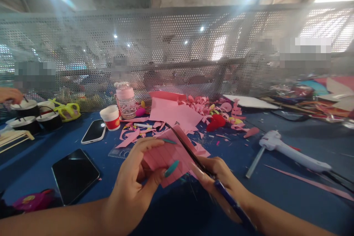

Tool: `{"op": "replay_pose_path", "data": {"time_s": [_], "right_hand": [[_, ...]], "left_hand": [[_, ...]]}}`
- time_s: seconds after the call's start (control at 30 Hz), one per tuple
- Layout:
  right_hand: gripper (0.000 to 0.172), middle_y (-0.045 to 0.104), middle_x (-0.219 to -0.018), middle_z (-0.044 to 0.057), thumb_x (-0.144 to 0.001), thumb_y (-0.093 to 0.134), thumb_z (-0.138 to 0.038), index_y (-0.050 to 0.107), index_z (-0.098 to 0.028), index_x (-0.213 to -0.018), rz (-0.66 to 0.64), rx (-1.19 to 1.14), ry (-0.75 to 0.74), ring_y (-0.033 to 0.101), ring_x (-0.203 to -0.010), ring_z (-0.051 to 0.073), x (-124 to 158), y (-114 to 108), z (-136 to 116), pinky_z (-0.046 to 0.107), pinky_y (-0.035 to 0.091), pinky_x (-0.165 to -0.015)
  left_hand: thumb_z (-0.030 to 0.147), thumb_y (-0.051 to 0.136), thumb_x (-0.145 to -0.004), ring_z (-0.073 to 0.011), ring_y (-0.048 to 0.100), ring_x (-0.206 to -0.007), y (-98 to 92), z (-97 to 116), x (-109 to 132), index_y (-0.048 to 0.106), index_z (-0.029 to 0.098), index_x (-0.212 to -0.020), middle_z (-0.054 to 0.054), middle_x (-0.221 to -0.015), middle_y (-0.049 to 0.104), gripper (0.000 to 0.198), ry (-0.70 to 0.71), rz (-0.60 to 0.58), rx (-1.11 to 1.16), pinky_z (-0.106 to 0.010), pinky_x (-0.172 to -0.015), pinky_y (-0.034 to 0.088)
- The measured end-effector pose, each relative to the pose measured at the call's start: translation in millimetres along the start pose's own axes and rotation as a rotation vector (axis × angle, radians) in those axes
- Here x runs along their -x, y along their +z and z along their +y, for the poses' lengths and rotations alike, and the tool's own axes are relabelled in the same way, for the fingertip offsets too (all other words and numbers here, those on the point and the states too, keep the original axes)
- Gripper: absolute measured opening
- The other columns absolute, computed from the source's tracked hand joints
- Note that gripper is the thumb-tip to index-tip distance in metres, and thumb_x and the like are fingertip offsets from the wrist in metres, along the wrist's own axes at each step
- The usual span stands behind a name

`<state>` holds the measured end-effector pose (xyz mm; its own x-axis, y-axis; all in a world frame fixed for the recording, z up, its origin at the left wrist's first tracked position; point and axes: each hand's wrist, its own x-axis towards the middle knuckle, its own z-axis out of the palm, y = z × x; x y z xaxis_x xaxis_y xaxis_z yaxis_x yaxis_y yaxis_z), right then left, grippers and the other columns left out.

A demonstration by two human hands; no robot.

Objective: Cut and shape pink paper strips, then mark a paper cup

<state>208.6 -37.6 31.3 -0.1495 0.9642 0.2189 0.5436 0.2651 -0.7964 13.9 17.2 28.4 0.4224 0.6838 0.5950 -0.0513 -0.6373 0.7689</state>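
Observation:
Between thumb and fingers my left hand (pixel 135 177) pinches a pink paper piece (pixel 167 158) marked with parallel lines. My right hand (pixel 221 177) is closed around a pair of scissors with blue handles (pixel 232 202). Their dark blades reach up and to the left, along the right part of the paper. Whether the blades are fully closed is hard to tell. Just beyond the hands lie larger pink sheets (pixel 174 112) and many curled pink scraps (pixel 197 105).
At left are two phones (pixel 74 177) (pixel 95 131), a paper cup (pixel 110 117) and a clear bottle (pixel 126 101). A white glue gun (pixel 295 151) lies right. Black pots (pixel 49 120) and another person's hand (pixel 11 96) are far left. A perforated metal screen (pixel 177 51) stands behind.

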Motion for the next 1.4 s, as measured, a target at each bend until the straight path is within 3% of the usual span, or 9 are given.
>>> {"op": "replay_pose_path", "data": {"time_s": [0.5,0.83,0.93,1.07,1.17,1.27,1.4], "right_hand": [[0.039,0.026,-0.057,-0.005,-0.081,0.042,-0.050,0.045,-0.016,-0.063,-0.016,0.013,-0.021,0.022,-0.050,0.008,0,-1,-1,0.021,0.019,-0.041],[0.045,0.025,-0.053,-0.004,-0.078,0.041,-0.056,0.034,-0.018,-0.056,0.028,0.069,-0.014,0.021,-0.047,0.007,1,-3,0,0.021,0.016,-0.038],[0.048,0.027,-0.054,-0.004,-0.078,0.038,-0.060,0.038,-0.017,-0.058,0.087,0.051,0.061,0.022,-0.047,0.007,2,-4,-1,0.021,0.019,-0.038],[0.050,0.033,-0.044,-0.006,-0.078,0.036,-0.064,0.042,-0.018,-0.061,0.225,-0.113,0.213,0.031,-0.037,0.007,4,-3,-1,0.020,0.027,-0.034],[0.051,0.044,-0.042,-0.004,-0.075,0.037,-0.067,0.042,-0.019,-0.062,0.248,-0.264,0.272,0.047,-0.035,0.011,5,-1,2,0.023,0.040,-0.035],[0.053,0.053,-0.048,0.001,-0.073,0.037,-0.069,0.045,-0.018,-0.061,0.223,-0.243,0.181,0.057,-0.044,0.016,7,-4,3,0.028,0.047,-0.046],[0.051,0.058,-0.052,0.005,-0.080,0.036,-0.061,0.048,-0.017,-0.057,0.145,-0.044,0.057,0.057,-0.050,0.016,10,-9,1,0.028,0.045,-0.053]], "left_hand": [[0.018,0.055,-0.082,-0.0164,0.053,-0.100,2.3,1,1,0.047,0.034,-0.112,0.000,-0.114,0.046,0.035,-0.022,0.030,-0.021,-0.028,-0.085,0.048],[0.019,0.056,-0.081,-0.0218,0.054,-0.101,2.8,-7,4,0.048,0.029,-0.112,-0.005,-0.115,0.048,0.033,-0.048,-0.014,-0.008,-0.033,-0.082,0.050],[0.020,0.056,-0.081,-0.0214,0.053,-0.102,3.2,-13,0,0.047,0.027,-0.113,-0.006,-0.118,0.046,0.034,-0.066,-0.007,0.010,-0.034,-0.085,0.048],[0.020,0.053,-0.083,-0.0205,0.051,-0.106,4.0,-28,-9,0.044,0.025,-0.112,-0.006,-0.118,0.045,0.031,-0.082,-0.005,0.076,-0.034,-0.086,0.047],[0.022,0.054,-0.082,-0.0207,0.053,-0.103,4.6,-43,-14,0.048,0.021,-0.107,-0.007,-0.113,0.048,0.025,-0.088,0.014,0.021,-0.034,-0.086,0.046],[0.024,0.055,-0.081,-0.0194,0.056,-0.093,4.4,-52,-17,0.054,0.018,-0.096,-0.005,-0.102,0.051,0.016,-0.110,-0.012,-0.032,-0.033,-0.082,0.047],[0.027,0.055,-0.081,-0.0192,0.056,-0.093,3.7,-51,-19,0.057,0.018,-0.094,-0.005,-0.099,0.052,0.016,-0.124,-0.026,-0.056,-0.034,-0.085,0.045]]}}
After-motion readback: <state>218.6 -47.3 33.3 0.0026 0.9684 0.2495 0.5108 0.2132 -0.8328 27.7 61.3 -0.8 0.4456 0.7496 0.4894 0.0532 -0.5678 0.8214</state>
